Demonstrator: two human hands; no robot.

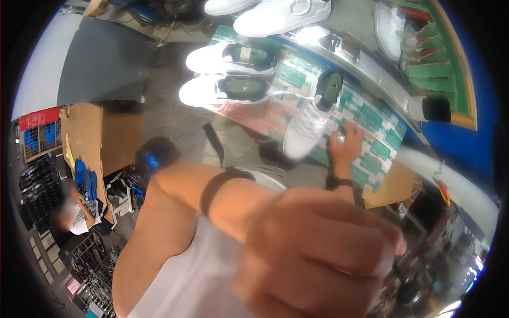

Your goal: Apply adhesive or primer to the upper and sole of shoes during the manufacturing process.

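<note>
The left hand [323, 249] is looming blurred before the camera with its fingers curling into a fist, and I cannot tell whether it is holding anything. The right hand [347, 144] is lying loosely spread over a green-and-white patterned board [383, 149], just beside a laced white shoe [307, 130]; two more white shoes [207, 91] are sitting farther to its left.
</note>
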